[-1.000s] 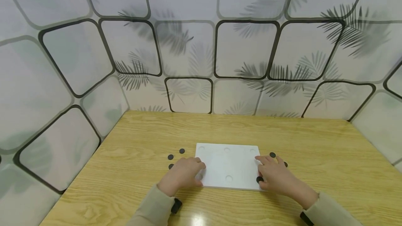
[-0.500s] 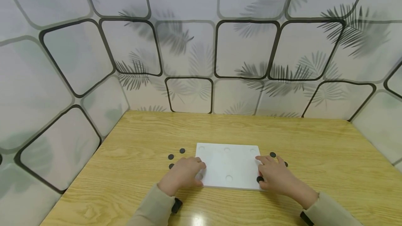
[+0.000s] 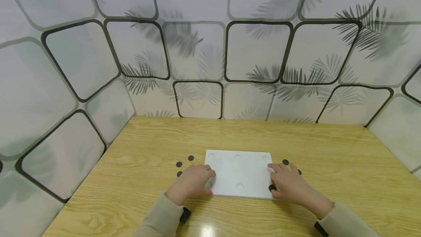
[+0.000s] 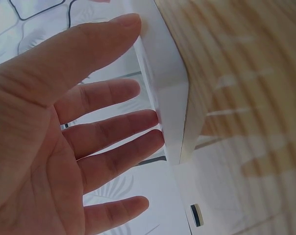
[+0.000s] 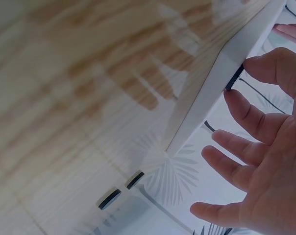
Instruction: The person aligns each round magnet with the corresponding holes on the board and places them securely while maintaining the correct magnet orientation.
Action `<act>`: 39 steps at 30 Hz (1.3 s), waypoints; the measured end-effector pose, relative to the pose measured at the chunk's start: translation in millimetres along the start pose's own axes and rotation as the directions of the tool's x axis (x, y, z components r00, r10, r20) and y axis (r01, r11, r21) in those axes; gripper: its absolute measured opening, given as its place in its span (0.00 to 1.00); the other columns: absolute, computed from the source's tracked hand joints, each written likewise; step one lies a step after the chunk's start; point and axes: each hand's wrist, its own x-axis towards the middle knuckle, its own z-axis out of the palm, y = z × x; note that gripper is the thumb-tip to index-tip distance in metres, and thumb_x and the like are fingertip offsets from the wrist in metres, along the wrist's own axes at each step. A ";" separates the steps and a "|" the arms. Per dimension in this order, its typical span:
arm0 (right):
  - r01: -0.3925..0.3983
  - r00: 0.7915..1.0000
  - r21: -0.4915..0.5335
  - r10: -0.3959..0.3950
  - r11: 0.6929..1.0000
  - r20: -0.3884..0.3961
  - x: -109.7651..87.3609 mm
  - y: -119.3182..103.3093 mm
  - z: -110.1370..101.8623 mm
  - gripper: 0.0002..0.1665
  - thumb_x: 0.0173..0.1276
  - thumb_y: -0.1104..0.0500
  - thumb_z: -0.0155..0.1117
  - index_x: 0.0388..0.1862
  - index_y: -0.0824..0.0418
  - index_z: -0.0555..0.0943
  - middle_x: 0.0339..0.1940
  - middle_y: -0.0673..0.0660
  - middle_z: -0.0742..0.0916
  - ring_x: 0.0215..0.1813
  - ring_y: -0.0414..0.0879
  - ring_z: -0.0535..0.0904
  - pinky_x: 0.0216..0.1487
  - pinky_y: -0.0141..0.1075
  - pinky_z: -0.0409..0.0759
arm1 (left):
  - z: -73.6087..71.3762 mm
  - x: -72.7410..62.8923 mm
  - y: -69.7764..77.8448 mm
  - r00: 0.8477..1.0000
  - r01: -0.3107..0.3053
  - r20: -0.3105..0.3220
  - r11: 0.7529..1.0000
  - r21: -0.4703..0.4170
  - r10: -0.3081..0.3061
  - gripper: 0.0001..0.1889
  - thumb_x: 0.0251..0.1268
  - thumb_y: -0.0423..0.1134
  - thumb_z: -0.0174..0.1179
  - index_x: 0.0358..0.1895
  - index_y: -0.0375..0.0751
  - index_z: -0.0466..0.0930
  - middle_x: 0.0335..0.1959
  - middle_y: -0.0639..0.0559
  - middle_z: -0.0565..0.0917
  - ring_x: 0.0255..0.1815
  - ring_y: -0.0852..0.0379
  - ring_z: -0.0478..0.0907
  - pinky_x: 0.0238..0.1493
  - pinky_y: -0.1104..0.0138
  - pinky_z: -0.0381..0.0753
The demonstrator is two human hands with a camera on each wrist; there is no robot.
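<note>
A white rectangular board (image 3: 241, 173) with shallow round recesses lies on the wooden table. At its near right corner my right hand (image 3: 291, 185) pinches a small black disc (image 3: 272, 188) between thumb and index finger. In the right wrist view this disc (image 5: 234, 77) is at the board's top face, with the other fingers spread loosely. My left hand (image 3: 192, 182) rests at the board's left edge, beside a near left recess (image 3: 208, 185). The left wrist view shows its thumb (image 4: 126, 22) and two fingertips touching the board (image 4: 170, 98), with nothing gripped.
To the left of the board, three black discs (image 3: 190, 158) lie on the table (image 3: 158, 138), one partly behind my left hand. Two more discs (image 3: 285, 162) are beyond my right hand, one partly covered by it. A patterned fabric wall (image 3: 197, 46) encloses the table's back and sides.
</note>
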 end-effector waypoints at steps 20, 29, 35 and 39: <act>-0.050 0.998 -0.004 0.050 0.999 0.036 -1.2 -0.8 -0.8 0.10 0.44 0.57 0.64 0.14 0.51 0.71 0.52 0.62 0.75 0.55 0.58 0.68 0.47 0.67 0.56 | 0.4 0.3 0.6 1.000 0.010 0.008 1.000 0.016 -0.010 0.23 0.41 0.53 0.68 0.42 0.48 0.79 0.31 0.59 0.75 0.30 0.63 0.71 0.27 0.69 0.70; -0.058 0.998 0.006 0.057 0.998 0.030 -3.9 1.3 -2.0 0.12 0.46 0.56 0.65 0.14 0.51 0.70 0.52 0.62 0.75 0.55 0.59 0.67 0.48 0.66 0.56 | -0.3 -0.1 0.3 1.000 0.006 0.007 1.000 0.012 -0.007 0.23 0.41 0.53 0.67 0.43 0.48 0.79 0.31 0.59 0.75 0.30 0.62 0.72 0.27 0.68 0.70; -0.070 0.997 0.014 0.070 0.997 0.030 -4.6 4.5 -3.8 0.10 0.45 0.56 0.65 0.17 0.51 0.71 0.52 0.62 0.75 0.53 0.61 0.68 0.47 0.66 0.58 | 1.5 0.6 -0.5 1.000 0.003 0.000 1.000 0.011 -0.003 0.23 0.41 0.53 0.68 0.42 0.48 0.79 0.31 0.59 0.75 0.30 0.62 0.72 0.27 0.68 0.70; -0.080 0.996 -0.001 0.080 0.997 0.030 -5.1 6.9 -4.2 0.10 0.45 0.55 0.65 0.18 0.51 0.71 0.52 0.62 0.75 0.53 0.60 0.68 0.46 0.65 0.59 | 2.0 0.8 -0.9 1.000 -0.001 -0.003 1.000 0.013 0.001 0.22 0.41 0.53 0.68 0.42 0.48 0.79 0.31 0.59 0.75 0.29 0.62 0.71 0.27 0.68 0.70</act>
